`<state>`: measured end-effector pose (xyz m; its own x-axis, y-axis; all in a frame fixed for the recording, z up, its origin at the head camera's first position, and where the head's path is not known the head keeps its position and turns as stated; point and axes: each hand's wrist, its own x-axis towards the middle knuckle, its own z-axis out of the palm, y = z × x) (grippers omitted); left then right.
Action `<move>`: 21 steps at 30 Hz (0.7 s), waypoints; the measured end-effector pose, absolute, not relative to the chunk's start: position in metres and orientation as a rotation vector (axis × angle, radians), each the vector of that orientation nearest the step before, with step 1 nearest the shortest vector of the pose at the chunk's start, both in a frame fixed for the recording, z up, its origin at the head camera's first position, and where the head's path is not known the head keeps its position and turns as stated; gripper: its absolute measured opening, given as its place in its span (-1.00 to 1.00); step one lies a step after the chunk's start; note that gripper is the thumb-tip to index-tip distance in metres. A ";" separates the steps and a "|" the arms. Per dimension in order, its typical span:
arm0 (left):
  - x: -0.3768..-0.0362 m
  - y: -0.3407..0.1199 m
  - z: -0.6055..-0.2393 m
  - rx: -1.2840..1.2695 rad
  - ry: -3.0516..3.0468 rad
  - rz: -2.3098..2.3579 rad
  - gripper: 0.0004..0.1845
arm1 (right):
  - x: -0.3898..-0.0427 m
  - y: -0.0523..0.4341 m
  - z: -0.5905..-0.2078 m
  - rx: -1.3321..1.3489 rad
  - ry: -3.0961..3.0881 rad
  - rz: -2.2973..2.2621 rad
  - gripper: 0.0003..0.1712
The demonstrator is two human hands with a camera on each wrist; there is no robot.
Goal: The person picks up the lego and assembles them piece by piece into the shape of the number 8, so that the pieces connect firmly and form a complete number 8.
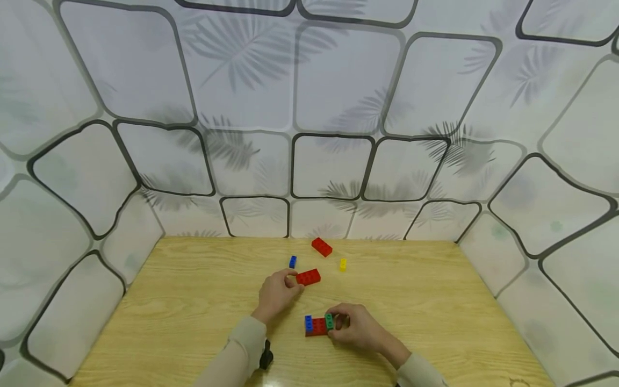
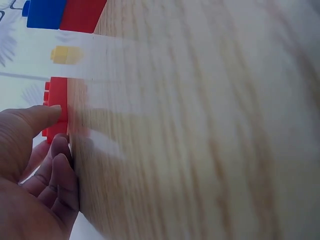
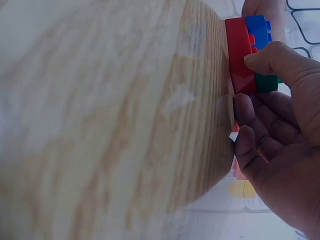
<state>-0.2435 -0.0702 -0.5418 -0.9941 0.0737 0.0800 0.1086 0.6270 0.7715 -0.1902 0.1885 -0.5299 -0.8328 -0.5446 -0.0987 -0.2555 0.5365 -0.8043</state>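
My left hand (image 1: pixel 278 294) pinches the near left end of a red toy brick (image 1: pixel 308 277) that lies on the table. In the left wrist view, the thumb (image 2: pixel 50 114) presses this brick's side, and the other fingers are curled beneath. Closer to me, my right hand (image 1: pixel 358 327) holds the right end of a second red brick (image 1: pixel 318 327) between thumb and fingers. On top of that brick sit a blue brick (image 1: pixel 308 323) at its left end and a green brick (image 1: pixel 329 322) at its right end. The right wrist view shows the thumb (image 3: pixel 260 59) against the red side.
Farther back on the wooden table (image 1: pixel 203 301) lie a third red brick (image 1: pixel 321 246), a small blue brick (image 1: pixel 293 262) and a small yellow brick (image 1: pixel 343 264). Patterned pale walls (image 1: pixel 333 166) enclose the table at the back and both sides.
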 end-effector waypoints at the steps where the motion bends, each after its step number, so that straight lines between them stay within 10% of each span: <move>1: -0.243 -0.070 -0.542 -0.159 -2.792 -1.326 -0.59 | -0.190 0.188 -0.530 -0.658 2.440 -1.195 -0.57; 21: -0.239 -0.075 -0.543 -0.249 -2.722 -1.375 -0.63 | -0.189 0.188 -0.529 -0.659 2.434 -1.198 -0.58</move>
<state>-0.2390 -0.0750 -0.5431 -0.9834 0.1080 0.1459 0.1815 0.5837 0.7914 -0.1891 0.1880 -0.5290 -0.8314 -0.5461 -0.1028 -0.2518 0.5351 -0.8064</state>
